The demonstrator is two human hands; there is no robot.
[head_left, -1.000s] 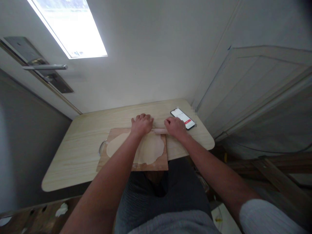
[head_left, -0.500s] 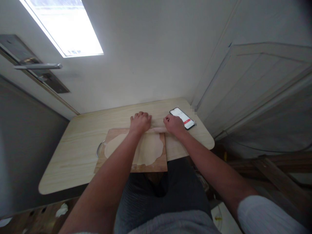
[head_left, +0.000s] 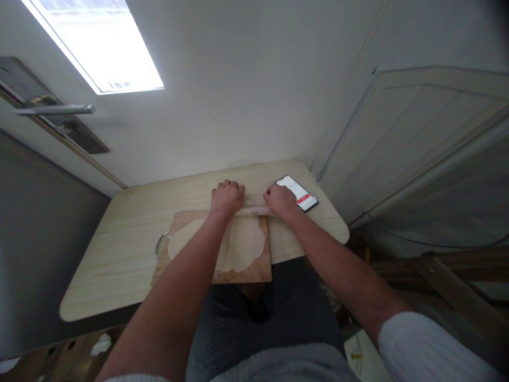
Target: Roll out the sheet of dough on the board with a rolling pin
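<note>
A pale wooden rolling pin (head_left: 254, 211) lies across the far edge of a wooden cutting board (head_left: 262, 273). My left hand (head_left: 228, 197) rests over the pin's left part with its fingers bent; the pin is hidden beneath it. Around the right end of the pin my right hand (head_left: 280, 199) is closed, next to the phone. Spread over most of the board is a thin, flat sheet of dough (head_left: 242, 246) with an uneven edge, partly covered by my left forearm. A metal ring handle (head_left: 159, 245) sticks out at the board's left side.
A phone (head_left: 304, 199) with a lit screen lies on the light wood table (head_left: 115, 244), just beyond my right hand. Behind the table stands a white door with a metal handle (head_left: 55, 110) and a bright window. My legs are under the near edge.
The whole view has shifted slightly. Both hands remain on the rolling pin at the board's far edge, and the right fingers look a little more closed. The dough looks the same.
</note>
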